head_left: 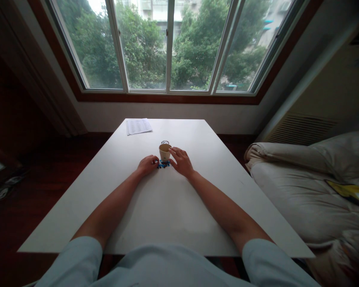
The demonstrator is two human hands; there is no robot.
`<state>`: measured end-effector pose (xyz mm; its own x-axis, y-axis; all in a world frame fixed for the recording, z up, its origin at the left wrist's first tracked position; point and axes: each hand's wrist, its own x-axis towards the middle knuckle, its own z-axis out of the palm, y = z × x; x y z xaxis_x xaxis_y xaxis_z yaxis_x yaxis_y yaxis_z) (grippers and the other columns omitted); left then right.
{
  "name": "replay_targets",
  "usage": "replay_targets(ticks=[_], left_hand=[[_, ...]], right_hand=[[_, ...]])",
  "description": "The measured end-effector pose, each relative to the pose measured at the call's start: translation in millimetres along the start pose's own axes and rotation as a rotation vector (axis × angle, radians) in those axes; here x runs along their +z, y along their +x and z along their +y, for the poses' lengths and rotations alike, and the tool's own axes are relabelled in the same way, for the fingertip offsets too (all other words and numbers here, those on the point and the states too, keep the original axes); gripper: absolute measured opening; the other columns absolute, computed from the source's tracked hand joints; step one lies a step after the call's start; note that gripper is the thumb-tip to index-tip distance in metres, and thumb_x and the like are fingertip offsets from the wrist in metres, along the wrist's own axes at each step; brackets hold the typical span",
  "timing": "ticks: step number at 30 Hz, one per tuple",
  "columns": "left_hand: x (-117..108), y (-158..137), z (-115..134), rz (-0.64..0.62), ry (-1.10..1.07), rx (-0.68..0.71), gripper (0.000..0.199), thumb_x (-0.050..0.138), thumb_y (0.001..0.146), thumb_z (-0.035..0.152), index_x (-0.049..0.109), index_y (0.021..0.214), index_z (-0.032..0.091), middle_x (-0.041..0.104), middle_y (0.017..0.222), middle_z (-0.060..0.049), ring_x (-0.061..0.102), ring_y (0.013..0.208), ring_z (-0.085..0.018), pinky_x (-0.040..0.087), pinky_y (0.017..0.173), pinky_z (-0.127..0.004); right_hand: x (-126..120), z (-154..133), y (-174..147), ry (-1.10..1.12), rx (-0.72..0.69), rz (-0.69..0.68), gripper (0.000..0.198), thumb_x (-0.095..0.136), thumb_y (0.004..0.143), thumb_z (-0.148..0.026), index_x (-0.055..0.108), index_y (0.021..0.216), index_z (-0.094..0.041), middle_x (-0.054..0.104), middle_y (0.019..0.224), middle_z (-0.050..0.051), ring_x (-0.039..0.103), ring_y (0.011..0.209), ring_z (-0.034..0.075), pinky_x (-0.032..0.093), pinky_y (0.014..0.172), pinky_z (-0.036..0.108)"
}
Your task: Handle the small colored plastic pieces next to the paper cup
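Observation:
A tan paper cup stands upright near the middle of the white table, its open top facing up. Small blue pieces, several of them, lie in a loose cluster at its near side; their kind is too small to tell. My left hand rests at the left of the cluster with thumb and fingers pinched together, and whatever is between them is too small to make out. To the right of the cup, my right hand has its fingers stretched out, fingertips at the rim and thumb apart near the base.
Just behind the cup is a small dark looped outline, unclear in kind. Printed sheets of paper lie at the table's far left corner. A padded beige sofa stands along the right, and a window is beyond the table.

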<state>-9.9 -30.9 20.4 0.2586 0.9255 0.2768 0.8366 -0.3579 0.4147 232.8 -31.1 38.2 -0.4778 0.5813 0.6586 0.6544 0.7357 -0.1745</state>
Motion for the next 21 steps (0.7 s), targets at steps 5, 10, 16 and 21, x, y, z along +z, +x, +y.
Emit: replay_targets(ticks=[5,10,16,21], left_hand=[[1.3,0.1,-1.4,-0.020,-0.028,0.032,0.023,0.059,0.086,0.029,0.072,0.104,0.027,0.064,0.088,-0.001,0.057,0.077,-0.014,0.045,0.074,-0.026],[4.5,2.0,-5.2,-0.003,-0.051,0.065,0.023,0.058,0.086,0.025,0.074,0.103,0.027,0.064,0.088,-0.002,0.057,0.077,-0.014,0.045,0.074,-0.026],[6.2,3.0,-7.4,-0.008,-0.047,0.059,0.026,0.054,0.086,0.018,0.075,0.099,0.026,0.063,0.089,-0.002,0.058,0.080,-0.014,0.046,0.078,-0.026],[6.3,2.4,-7.6,0.007,-0.035,0.069,0.023,0.055,0.086,0.020,0.074,0.097,0.027,0.063,0.088,-0.002,0.057,0.078,-0.014,0.045,0.075,-0.027]], right_hand=[[0.2,0.3,-0.2,-0.008,0.002,-0.014,0.054,0.049,0.097,-0.030,0.042,0.149,-0.022,0.046,0.149,0.010,0.036,0.142,0.028,0.035,0.114,0.050],[0.8,0.8,-0.3,-0.012,0.001,-0.018,0.053,0.050,0.096,-0.030,0.042,0.149,-0.022,0.045,0.149,0.011,0.036,0.142,0.027,0.035,0.114,0.049],[1.3,1.4,-0.5,0.003,0.005,-0.023,0.053,0.051,0.096,-0.030,0.043,0.148,-0.022,0.045,0.148,0.011,0.037,0.141,0.027,0.037,0.113,0.048],[2.3,1.6,-0.5,-0.013,-0.002,-0.021,0.054,0.051,0.096,-0.030,0.042,0.148,-0.022,0.044,0.149,0.011,0.037,0.141,0.027,0.037,0.113,0.047]])
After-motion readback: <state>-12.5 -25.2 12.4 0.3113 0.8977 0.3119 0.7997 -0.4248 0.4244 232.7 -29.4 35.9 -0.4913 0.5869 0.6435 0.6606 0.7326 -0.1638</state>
